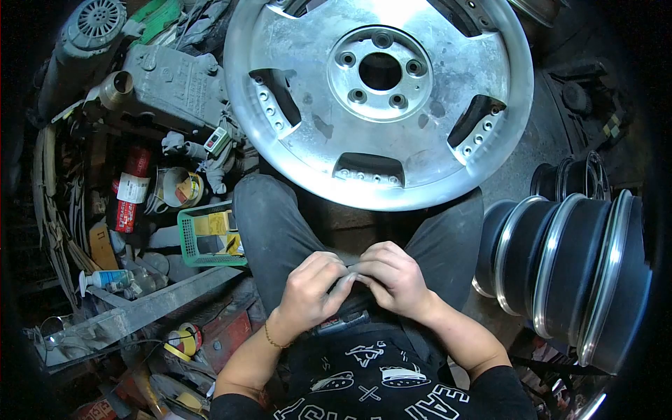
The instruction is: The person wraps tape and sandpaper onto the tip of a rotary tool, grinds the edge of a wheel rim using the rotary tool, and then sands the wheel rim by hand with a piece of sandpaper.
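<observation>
Near the top-cropped wheel (381, 136), left hand (315, 288) and right hand (392, 276) pinched together, contents unclear

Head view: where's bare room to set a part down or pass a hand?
Pass a hand: gap between wheel, thighs, left hand and right hand. Set down: wheel face between hub and lower window, tilt unclear; or floor right of wheel, above rims in view. Crowded: left side, around green basket.

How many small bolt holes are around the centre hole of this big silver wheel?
5 round bolt holes around the dark centre hole: top, right, lower right, lower left, left. None looks hidden.
</observation>
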A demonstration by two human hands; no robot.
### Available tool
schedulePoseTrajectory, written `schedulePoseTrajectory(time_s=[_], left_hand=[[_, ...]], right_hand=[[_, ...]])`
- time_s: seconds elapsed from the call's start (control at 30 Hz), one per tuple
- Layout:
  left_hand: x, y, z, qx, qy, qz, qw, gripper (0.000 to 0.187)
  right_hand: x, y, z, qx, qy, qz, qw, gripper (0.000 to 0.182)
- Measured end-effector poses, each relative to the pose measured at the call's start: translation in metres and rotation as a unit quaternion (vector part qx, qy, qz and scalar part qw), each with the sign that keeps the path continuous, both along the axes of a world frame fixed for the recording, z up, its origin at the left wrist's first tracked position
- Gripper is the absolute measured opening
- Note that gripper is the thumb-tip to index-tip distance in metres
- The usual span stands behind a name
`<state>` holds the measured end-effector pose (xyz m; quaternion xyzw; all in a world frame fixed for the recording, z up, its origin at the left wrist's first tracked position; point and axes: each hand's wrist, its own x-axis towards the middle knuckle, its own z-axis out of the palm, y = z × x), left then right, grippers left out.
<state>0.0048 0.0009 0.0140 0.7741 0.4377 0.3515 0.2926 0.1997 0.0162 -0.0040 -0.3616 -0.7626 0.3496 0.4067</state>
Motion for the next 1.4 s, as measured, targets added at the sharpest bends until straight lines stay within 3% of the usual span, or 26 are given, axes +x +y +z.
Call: schedulePoseTrajectory(time_s=[0.2,0.5,0.8,1.1,1.23,1.27,1.3,1.33,1.37,1.4], left_hand=[[0.004,-0.002,0.003,-0.03,-0.054,0.012,0.998,0.016],[0.0,-0.001,0.0,-0.012,0.003,0.003,1.0,0.017],[0.003,-0.001,0.005,-0.05,-0.069,0.022,0.996,0.017],[0.002,0.0,0.011,-0.064,-0.038,0.034,0.997,0.012],[-0.006,0.0,0.021,-0.07,0.001,0.124,0.99,0.008],[-0.018,0.001,0.01,-0.112,-0.05,0.17,0.978,0.005],[-0.032,0.002,0.003,-0.1,-0.021,0.186,0.977,0.005],[-0.057,0.006,-0.012,-0.115,-0.004,0.157,0.981,0.012],[-0.045,0.013,0.01,-0.108,-0.002,0.13,0.985,0.014],[-0.04,0.02,0.015,-0.113,-0.024,0.093,0.989,0.014]], right_hand=[[0.002,0.001,0.002,-0.041,0.032,-0.015,0.999,0.02],[-0.001,0.0,-0.003,-0.018,0.012,0.018,1.0,0.019],[0.002,0.001,-0.002,-0.047,0.026,-0.01,0.999,0.019],[0.0,0.003,0.0,-0.023,0.022,-0.021,0.999,0.021],[-0.009,-0.009,-0.011,-0.093,0.011,-0.041,0.995,0.028],[-0.015,-0.027,-0.019,-0.115,-0.012,0.045,0.992,0.03],[-0.032,-0.041,-0.026,-0.141,0.015,0.065,0.988,0.025],[-0.045,-0.047,-0.029,-0.145,0.003,0.134,0.98,0.026],[-0.058,-0.052,-0.038,-0.14,-0.049,0.213,0.966,0.027],[-0.063,-0.054,-0.035,-0.089,-0.077,0.243,0.963,0.041]])
